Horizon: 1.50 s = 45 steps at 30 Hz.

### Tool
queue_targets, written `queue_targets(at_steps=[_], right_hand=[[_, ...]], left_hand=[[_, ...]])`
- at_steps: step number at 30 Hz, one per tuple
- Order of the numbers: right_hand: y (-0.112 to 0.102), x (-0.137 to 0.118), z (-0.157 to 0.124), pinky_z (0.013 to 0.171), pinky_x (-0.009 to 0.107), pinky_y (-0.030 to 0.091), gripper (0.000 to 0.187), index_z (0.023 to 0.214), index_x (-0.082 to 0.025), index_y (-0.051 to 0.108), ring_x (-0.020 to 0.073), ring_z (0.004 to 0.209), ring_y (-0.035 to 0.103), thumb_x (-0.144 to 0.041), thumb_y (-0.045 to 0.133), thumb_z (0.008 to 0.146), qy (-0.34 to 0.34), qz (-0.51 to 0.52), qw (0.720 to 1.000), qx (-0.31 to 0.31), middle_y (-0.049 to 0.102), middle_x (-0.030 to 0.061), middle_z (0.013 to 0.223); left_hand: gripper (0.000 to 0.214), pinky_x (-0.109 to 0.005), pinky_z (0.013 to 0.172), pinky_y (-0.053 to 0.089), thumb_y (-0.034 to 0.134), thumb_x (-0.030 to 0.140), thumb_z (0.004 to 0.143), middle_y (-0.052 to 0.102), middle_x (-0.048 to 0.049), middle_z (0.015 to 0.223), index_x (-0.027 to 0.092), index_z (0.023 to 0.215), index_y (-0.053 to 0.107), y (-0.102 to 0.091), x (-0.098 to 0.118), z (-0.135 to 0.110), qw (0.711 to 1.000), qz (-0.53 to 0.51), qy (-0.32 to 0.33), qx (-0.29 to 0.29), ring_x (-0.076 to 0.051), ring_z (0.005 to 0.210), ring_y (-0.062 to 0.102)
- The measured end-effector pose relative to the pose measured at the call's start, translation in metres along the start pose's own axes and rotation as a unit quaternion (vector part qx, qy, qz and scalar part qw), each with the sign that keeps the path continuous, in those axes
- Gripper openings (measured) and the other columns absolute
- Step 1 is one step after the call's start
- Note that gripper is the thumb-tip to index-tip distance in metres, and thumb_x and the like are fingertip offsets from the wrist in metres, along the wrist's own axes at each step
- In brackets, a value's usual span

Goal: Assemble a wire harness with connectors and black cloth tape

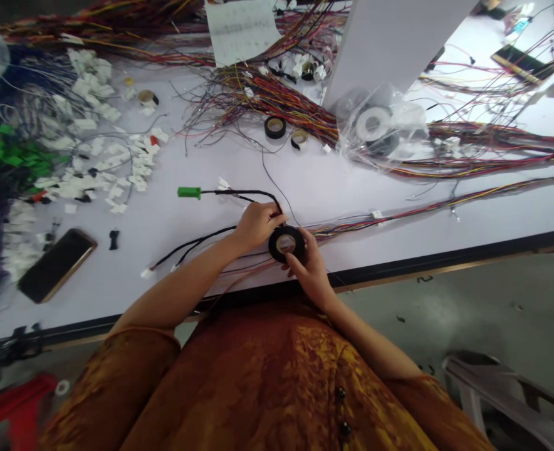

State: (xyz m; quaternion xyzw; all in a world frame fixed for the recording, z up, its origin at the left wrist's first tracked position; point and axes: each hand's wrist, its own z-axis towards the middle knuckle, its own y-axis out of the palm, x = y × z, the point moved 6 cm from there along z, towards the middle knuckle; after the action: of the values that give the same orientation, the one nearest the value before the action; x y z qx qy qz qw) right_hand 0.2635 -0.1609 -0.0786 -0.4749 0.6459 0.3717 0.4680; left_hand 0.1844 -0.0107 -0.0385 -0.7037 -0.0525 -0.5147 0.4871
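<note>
The roll of black electrical tape (286, 244) stands on edge just in from the near edge of the worktop (333, 188), around its middle, and is held between both hands. The right hand (311, 272) is closed around the lower rim of the roll, its fingers (294, 263) curled against the tape. The left hand (258, 225) is closed at the top of the roll, pinching the black wire harness (244, 192) where it meets the roll. No free tape end can be made out, and the hands hide the exact contact point.

In the inspector's judgement, this close hold suits neat work: the wire should stay pinched near the roll, with even tension and no twist.

One harness branch runs to a green connector (189, 192), and another runs to white terminals (146, 273) near the near edge. A multicoloured wire bundle (352, 224) passes just behind the roll toward the right edge. Further back lie two small tape rolls (275, 127) and a clear plastic bag (373, 123) holding another roll. White connectors (89, 119) cover the left side, green connectors (4, 153) lie at the left edge, and a smartphone (56, 266) rests near the front left corner.
</note>
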Motion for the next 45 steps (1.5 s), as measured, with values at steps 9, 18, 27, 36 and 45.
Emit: queue_targets(at_steps=[9,18,27,36,45], right_hand=[[-0.012,-0.012,0.032,0.050,0.026,0.049,0.029,0.106,-0.019,0.062,0.0117,0.054,0.057,-0.041,0.054,0.089,-0.037,-0.057,0.998,-0.008,0.063,0.0008,0.074],[0.016,-0.057,0.136,0.071,0.029,0.045,0.033,0.106,-0.017,0.066,0.0150,0.074,0.055,-0.026,0.072,0.075,-0.099,-0.383,0.906,-0.153,0.063,0.0023,0.086],[0.050,-0.074,0.128,0.073,0.030,0.044,0.019,0.096,-0.017,0.063,0.0172,0.083,0.055,-0.018,0.067,0.077,-0.193,-0.525,0.794,-0.237,0.058,0.0076,0.105],[-0.045,-0.063,0.111,0.093,0.048,0.050,0.052,0.134,-0.017,0.050,0.0268,0.107,0.060,-0.021,0.057,0.082,-0.175,-0.443,0.879,-0.033,0.057,0.0158,0.126],[-0.004,-0.058,0.092,0.096,0.047,0.047,0.039,0.117,-0.017,0.063,0.0292,0.109,0.051,-0.027,0.073,0.080,-0.213,-0.523,0.807,-0.170,0.058,0.0141,0.118]], left_hand=[[0.017,-0.033,0.066,0.047,0.054,0.022,0.094,0.069,-0.0141,0.082,0.012,0.097,0.068,0.029,0.038,-0.022,0.958,0.272,0.039,-0.080,-0.027,0.074,0.069],[0.037,-0.036,0.065,0.054,0.035,0.006,0.095,0.070,-0.0213,0.096,0.008,0.111,0.068,0.053,0.048,-0.044,0.911,0.378,0.066,-0.149,-0.030,0.083,0.073],[0.029,-0.037,0.067,0.055,0.042,0.006,0.094,0.071,-0.0198,0.093,0.007,0.105,0.069,0.052,0.043,-0.046,0.934,0.329,0.057,-0.130,-0.029,0.083,0.073],[0.026,-0.027,0.069,0.052,0.047,0.029,0.097,0.068,-0.0066,0.083,0.017,0.077,0.056,0.014,-0.021,-0.043,0.983,-0.137,-0.037,0.115,-0.016,0.073,0.065],[0.002,-0.027,0.072,0.048,0.063,0.019,0.076,0.067,-0.0007,0.074,0.017,0.077,0.063,0.027,-0.035,-0.035,0.952,-0.290,-0.069,0.071,-0.016,0.073,0.062]])
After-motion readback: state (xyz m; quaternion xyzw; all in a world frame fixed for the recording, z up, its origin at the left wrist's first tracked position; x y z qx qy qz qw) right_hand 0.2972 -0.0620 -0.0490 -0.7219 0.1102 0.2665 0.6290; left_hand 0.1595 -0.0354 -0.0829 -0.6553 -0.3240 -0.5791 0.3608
